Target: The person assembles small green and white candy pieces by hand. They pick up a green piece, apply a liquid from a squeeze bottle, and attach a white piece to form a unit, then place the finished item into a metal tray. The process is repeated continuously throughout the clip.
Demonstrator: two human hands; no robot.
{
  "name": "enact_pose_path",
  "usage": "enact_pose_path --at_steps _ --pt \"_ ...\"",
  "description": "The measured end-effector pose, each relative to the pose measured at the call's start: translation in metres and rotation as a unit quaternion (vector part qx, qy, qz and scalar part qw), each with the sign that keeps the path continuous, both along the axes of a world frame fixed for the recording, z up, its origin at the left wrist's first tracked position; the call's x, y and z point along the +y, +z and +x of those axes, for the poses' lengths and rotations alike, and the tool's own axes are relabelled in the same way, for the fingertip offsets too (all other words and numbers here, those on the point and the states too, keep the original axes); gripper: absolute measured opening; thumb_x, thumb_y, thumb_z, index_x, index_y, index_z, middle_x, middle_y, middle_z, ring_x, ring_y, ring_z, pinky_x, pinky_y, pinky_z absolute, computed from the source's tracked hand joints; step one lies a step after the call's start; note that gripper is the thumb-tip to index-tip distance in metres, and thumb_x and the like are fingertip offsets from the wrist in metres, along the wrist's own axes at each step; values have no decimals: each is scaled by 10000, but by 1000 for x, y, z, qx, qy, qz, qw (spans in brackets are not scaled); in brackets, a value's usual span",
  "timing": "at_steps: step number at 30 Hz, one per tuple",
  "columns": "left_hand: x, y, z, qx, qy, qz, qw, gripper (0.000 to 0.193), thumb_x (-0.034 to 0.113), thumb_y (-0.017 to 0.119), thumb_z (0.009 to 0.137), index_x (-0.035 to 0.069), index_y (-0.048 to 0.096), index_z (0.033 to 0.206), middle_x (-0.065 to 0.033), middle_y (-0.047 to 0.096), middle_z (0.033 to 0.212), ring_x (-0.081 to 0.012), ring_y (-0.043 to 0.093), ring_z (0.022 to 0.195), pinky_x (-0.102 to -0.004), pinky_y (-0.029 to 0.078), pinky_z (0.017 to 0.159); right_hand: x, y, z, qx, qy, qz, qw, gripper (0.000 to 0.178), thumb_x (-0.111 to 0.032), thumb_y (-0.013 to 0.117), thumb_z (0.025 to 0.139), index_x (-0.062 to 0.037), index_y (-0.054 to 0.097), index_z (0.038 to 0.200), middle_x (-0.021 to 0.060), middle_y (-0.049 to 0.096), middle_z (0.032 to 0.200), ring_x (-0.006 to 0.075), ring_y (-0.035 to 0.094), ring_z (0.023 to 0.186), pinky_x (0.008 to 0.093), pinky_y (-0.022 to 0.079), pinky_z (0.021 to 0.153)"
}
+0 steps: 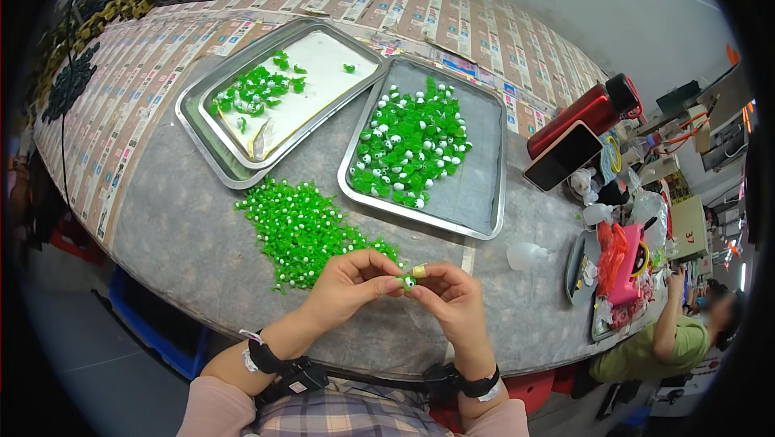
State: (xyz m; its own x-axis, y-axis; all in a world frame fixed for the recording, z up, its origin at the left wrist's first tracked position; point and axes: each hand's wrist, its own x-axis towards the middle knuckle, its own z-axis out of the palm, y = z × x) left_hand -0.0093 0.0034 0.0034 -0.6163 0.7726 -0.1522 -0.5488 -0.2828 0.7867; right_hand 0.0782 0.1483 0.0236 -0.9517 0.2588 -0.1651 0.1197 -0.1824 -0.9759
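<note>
Well, green eyed piece [409,283] faces camera; axis unclear.

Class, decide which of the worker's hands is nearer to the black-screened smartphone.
Right. The right hand is below and left of the smartphone in the picture; the left hand is farther left.

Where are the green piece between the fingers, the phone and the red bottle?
Green piece [409,282]: head view, on its white part.
Phone [563,156]: head view, middle of its dark screen.
Red bottle [570,119]: head view, middle of its body.
</note>
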Motion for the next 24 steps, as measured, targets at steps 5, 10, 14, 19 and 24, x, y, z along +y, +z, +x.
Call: enact_pose_path --at_steps 5,10,14,19,24 --pt "1 -3 0 -12 20 8 1000 111 52 580 749 6 539 842 -77 587 786 -142 582 696 -245 482 642 -3 2 0 2 -5 51 999 208 53 601 693 18 536 887 90 586 840 143 577 772 229 465 671" --pt "1 -1 0 -8 25 2 1000 110 51 575 758 4 544 852 -60 587 785 -118 572 714 -220 466 647 6 2 1 33 -43 11 998 211 19 605 710 14 543 912 74 591 867 121 569 790 217 455 679" --pt "1 -3 1 23 30 -41 998 108 34 583 744 3 547 841 -71 588 794 -137 583 703 -240 478 659 5 8 -1 42 -46 1 998 200 25 607 706 19 545 896 79 591 857 122 569 784 214 454 670" --pt "1 -3 1 22 29 -33 999 130 56 581 758 3 555 873 -46 591 792 -84 568 728 -166 439 606 3 6 -2 31 -35 7 999 193 25 607 708 17 543 889 82 591 849 119 569 775 212 453 670" --pt "1 -3 2 57 32 -74 995 93 37 586 745 2 570 830 -51 590 794 -87 563 712 -185 445 612 0 3 -3 20 -32 23 999 176 15 605 715 17 540 879 71 590 838 110 566 767 206 449 665"
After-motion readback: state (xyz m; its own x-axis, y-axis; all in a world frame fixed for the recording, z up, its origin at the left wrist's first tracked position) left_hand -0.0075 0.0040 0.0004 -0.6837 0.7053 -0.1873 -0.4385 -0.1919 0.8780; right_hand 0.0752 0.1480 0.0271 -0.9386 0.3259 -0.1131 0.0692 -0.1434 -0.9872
